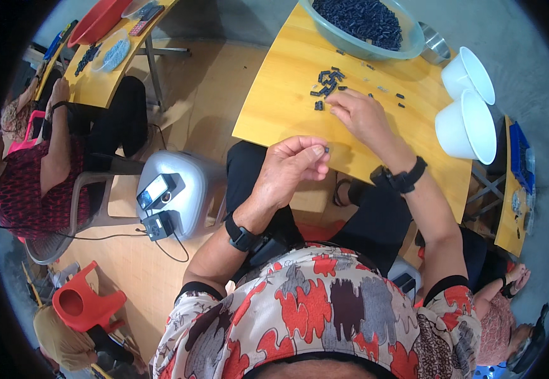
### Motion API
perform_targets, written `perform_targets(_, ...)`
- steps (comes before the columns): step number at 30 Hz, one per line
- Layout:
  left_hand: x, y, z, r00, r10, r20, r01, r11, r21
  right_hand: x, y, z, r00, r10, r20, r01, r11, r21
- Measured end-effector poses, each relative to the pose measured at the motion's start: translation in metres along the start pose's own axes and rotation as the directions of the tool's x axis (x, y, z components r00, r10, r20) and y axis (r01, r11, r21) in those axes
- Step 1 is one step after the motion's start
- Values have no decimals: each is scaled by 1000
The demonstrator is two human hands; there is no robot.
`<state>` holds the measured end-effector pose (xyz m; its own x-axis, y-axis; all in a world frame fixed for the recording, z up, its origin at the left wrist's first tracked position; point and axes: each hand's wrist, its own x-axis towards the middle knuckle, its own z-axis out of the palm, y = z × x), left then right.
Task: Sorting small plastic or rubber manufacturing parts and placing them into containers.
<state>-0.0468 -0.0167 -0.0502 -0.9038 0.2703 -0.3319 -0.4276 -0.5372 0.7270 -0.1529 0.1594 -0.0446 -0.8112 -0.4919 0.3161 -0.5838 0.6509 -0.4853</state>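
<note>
basin (415, 43) heaped with black pieces (360, 24), white tubs (454, 129)

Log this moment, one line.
Left hand: pinching small dark piece; right hand: beside small black cylindrical pieces; surface: yellow wooden tabletop

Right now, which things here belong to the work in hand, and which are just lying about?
Probably in the work:
dark bit in the left hand
black pieces near the right hand
basin of similar pieces
table
white tubs, perhaps

Seemingly just about:
devices on the grey stool
red stool
</note>
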Motion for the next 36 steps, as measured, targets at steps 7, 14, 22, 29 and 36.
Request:
perform_targets(7, -6, 8, 2, 999, 38, 30, -36, 998, -47, 17, 16, 9, 994, -78, 74, 93, 969, -229)
perform_targets(14, -10, 6, -3, 1000, 17, 15, -16, 999, -42, -7, 6, -8, 999, -43, -30, 40, 995, -89)
perform_targets(22, -8, 3, 1, 999, -2, 49, 3, 1000, -15, -39, 52, -45, 943, 287, -167, -286, 958, 31)
perform_targets(29, -8, -2, 0, 997, 1, 74, -1, 1000, -9, -33, 42, -37, 954, 278, -110, -280, 960, -7)
perform_targets(36, -12, -1, 4, 998, -16, 55, 14, 999, 33, -15, 36, -27, 973, 226, -44, -230, 945, -231)
